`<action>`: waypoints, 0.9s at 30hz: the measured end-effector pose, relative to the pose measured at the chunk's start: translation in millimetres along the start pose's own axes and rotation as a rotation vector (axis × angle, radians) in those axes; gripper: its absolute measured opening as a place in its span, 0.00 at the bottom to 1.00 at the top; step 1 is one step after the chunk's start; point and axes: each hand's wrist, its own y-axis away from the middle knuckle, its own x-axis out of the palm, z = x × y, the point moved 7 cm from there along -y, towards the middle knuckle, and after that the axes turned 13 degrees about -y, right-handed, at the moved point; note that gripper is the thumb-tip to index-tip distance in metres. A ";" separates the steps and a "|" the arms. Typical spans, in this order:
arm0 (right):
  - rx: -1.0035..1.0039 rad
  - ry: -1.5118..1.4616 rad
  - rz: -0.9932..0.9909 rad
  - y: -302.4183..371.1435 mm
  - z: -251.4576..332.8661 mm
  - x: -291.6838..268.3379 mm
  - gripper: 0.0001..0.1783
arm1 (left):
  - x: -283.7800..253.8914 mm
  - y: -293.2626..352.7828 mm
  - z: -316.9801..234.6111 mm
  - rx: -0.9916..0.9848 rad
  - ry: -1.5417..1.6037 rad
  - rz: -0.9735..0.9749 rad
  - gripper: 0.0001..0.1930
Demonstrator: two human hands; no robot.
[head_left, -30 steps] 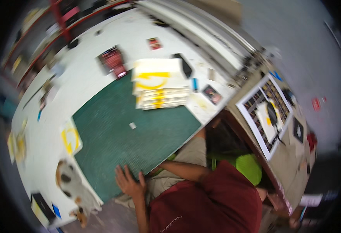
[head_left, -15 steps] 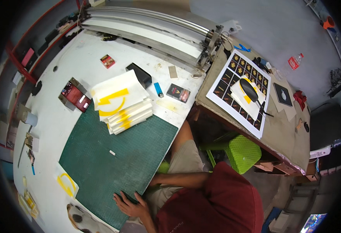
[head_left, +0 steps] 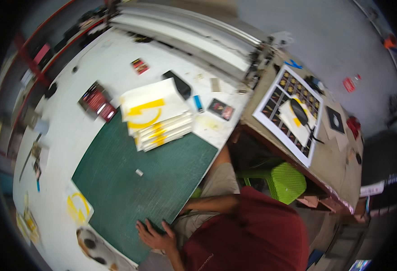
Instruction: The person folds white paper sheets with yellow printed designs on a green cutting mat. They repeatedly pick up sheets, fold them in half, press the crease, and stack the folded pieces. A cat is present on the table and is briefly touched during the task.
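Green cutting mat (head_left: 144,192), flat

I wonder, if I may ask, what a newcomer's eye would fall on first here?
Probably the large green mat on the white table, with the left hand spread on its near edge and a yellow-marked stack of cream sheets at its far end. Next, perhaps, the patched cat beside the mat's lower left edge and the bright green seat to the person's right.

A white table (head_left: 63,149) spreads out here, a green cutting mat (head_left: 162,180) covering its near middle. Left of the mat lie a yellow-marked sheet (head_left: 78,207) and, nearer, a patched cat (head_left: 94,247). Farther off sit a dark-red box (head_left: 100,103), a small red packet (head_left: 139,66) and, rightward, a blue lighter-like piece (head_left: 198,103).
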 end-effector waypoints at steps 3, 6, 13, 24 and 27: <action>0.011 0.014 0.036 3.3 6.5 5.0 0.37 | 5.3 -1.0 5.1 -0.017 0.079 0.019 0.27; 0.022 0.024 0.105 7.1 14.5 16.3 0.37 | -1.4 -0.3 16.1 -0.103 0.116 0.061 0.29; 0.099 0.104 0.149 16.9 8.7 -2.2 0.37 | -2.2 11.5 33.9 -0.171 0.137 0.000 0.28; 0.034 0.124 0.179 17.0 7.3 -9.9 0.36 | -1.5 4.2 16.4 -0.159 0.174 0.028 0.29; 0.039 0.145 0.128 14.8 -2.0 -18.7 0.35 | -2.2 1.8 17.8 -0.134 0.208 0.101 0.30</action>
